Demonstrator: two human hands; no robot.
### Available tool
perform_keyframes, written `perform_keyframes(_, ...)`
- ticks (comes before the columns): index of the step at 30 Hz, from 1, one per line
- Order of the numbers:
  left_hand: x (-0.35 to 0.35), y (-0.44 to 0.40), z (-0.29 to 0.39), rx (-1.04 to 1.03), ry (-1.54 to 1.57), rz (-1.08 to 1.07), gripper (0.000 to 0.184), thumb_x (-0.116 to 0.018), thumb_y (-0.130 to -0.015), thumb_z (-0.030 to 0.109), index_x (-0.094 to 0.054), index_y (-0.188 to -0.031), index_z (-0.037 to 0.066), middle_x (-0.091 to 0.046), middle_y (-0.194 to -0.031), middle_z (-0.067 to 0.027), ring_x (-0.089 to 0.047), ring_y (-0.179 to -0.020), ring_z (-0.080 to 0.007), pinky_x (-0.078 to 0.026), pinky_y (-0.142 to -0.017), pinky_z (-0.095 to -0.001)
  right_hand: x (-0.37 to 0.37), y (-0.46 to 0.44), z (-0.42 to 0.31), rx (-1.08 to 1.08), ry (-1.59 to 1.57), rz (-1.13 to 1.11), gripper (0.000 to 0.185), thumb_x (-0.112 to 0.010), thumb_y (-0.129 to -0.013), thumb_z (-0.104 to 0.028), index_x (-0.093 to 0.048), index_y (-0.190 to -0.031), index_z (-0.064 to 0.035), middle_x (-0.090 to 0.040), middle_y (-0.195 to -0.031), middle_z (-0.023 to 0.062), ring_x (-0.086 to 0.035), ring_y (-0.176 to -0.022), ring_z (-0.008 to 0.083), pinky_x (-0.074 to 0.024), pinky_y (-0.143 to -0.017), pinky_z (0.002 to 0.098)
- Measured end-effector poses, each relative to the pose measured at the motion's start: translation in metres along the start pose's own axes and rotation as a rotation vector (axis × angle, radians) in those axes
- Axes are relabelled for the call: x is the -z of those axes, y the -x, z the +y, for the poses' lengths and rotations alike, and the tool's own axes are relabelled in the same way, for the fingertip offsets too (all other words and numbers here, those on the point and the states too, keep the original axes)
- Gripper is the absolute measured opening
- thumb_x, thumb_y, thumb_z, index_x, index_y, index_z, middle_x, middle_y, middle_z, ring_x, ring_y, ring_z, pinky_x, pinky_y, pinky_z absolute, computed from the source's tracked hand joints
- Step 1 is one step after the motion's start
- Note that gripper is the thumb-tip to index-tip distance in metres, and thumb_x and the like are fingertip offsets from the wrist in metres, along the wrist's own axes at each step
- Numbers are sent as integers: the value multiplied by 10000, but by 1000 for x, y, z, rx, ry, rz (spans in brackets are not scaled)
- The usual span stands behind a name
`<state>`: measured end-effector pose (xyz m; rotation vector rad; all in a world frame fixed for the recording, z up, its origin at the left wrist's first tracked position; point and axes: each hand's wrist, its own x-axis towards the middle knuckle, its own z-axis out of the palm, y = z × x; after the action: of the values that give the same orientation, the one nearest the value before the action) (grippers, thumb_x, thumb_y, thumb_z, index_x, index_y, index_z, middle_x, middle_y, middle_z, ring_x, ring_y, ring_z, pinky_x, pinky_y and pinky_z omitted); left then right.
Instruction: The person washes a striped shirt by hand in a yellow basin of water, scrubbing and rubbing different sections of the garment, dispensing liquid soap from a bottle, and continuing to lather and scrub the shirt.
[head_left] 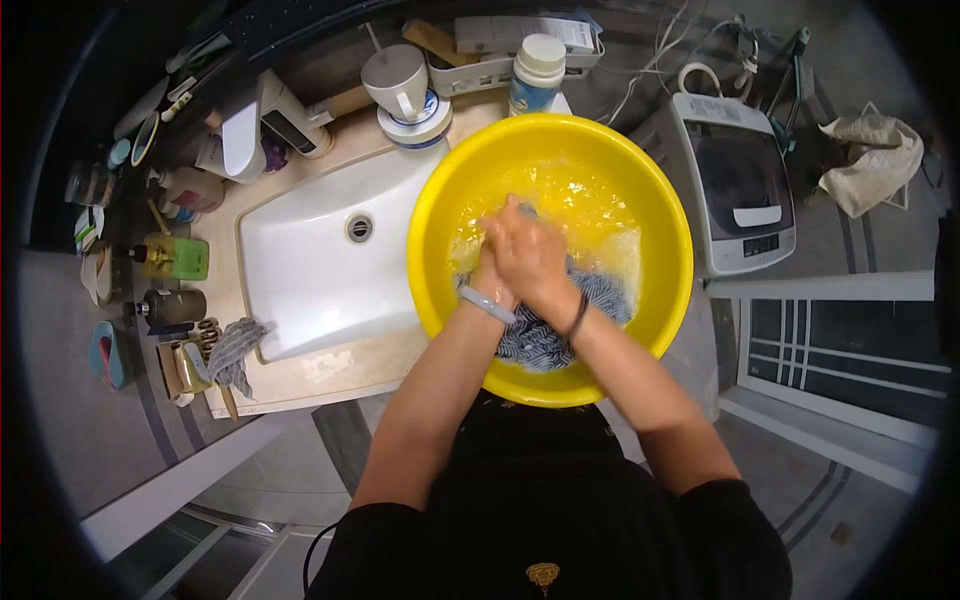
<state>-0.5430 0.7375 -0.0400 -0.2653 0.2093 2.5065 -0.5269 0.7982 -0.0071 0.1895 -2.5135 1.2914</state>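
A large yellow basin (668, 300) holds water and a wet blue-and-white patterned cloth (600, 298). Over the middle of the basin, my right hand (532, 252) is closed, with its fingers across my left hand (488, 272). The two are pressed together, and a bit of the cloth pokes out just above the fingers. My left hand, partly covered by the right, is closed on the cloth too. Most of the fabric lies below the wrists, bunched against the basin's near side. How much of it sits between the palms is hidden.
Left of the basin is a white sink (310, 260) in a beige counter (330, 375). Bottles and a grey rag (237, 355) line its left side. A white cup (395, 78) and a white-capped jar (538, 75) stand behind. At right is a washing machine (735, 185).
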Motion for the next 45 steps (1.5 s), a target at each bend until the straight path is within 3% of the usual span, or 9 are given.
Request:
perform_keyframes(6,-16,-15,-18,-272,-297,488,307,-447,-948,330,-550,-1094,80,-591,-1036,-68,-561,-915,-183,-475,-792,-319,9,-40,37,-166,423,-37,361,-489,-873,-337,-647,-724,-48,-608,-677,212,-605,-629,391,-479,-579,466)
perform_keyframes(8,31,-10,-11,-191,-200,245,308,-410,-957,347,-555,-1010,79,-586,-985,-82,-560,-906,-196,-472,-798,-342,-5,-13,20,518,563,378,396,-472,-890,-341,-634,-703,-32,-593,-637,227,-596,-598,398,-473,-562,478)
perform_keyframes(9,50,-10,-9,-106,-88,32,319,-400,-958,363,-548,-997,83,-580,-963,-83,-556,-895,-197,-470,-798,-348,10,7,3,207,491,-114,254,-621,-848,-289,-615,-956,-60,-670,-863,76,-626,-787,298,-422,-879,501)
perform_keyframes(19,-25,-5,31,-258,-203,487,185,-515,-923,216,-557,-1083,133,-629,-986,-79,-623,-837,-212,-525,-594,-346,68,-60,122,-654,-392,-11,383,-535,-848,-451,-617,-930,-86,-619,-814,140,-604,-814,269,-445,-650,333)
perform_keyframes(22,2,-10,25,-350,-351,622,232,-533,-904,154,-521,-1134,131,-612,-1031,-80,-616,-844,-240,-529,-629,-372,33,-31,134,57,150,-56,356,-609,-801,-415,-623,-1025,-138,-613,-933,117,-572,-890,278,-414,-708,368)
perform_keyframes(27,0,-20,20,-336,-374,768,254,-551,-881,100,-515,-1132,116,-596,-1006,-75,-587,-759,-221,-529,-635,-361,14,-28,94,-60,531,-135,264,-610,-705,-136,-618,-967,-106,-576,-974,127,-515,-971,317,-349,-815,492)
perform_keyframes(36,61,-25,-1,35,15,-281,247,-543,-910,267,-563,-1093,103,-603,-1053,-98,-566,-936,-203,-484,-805,-326,1,7,26,139,351,-92,184,-521,-838,-228,-587,-810,-57,-592,-722,159,-584,-696,361,-479,-659,455)
perform_keyframes(40,-29,-16,-13,-264,-343,492,368,-427,-949,367,-551,-1098,54,-584,-1027,-114,-554,-960,-223,-463,-827,-331,23,-40,63,-65,463,-44,230,-494,-875,-216,-596,-734,-65,-574,-682,164,-569,-574,327,-449,-525,434)
perform_keyframes(45,22,-11,11,87,81,-74,342,-484,-935,296,-521,-1175,54,-583,-1062,-75,-565,-934,-158,-482,-782,-281,-1,6,29,305,315,182,251,-505,-859,-208,-565,-669,-55,-550,-631,196,-565,-559,360,-440,-516,431)
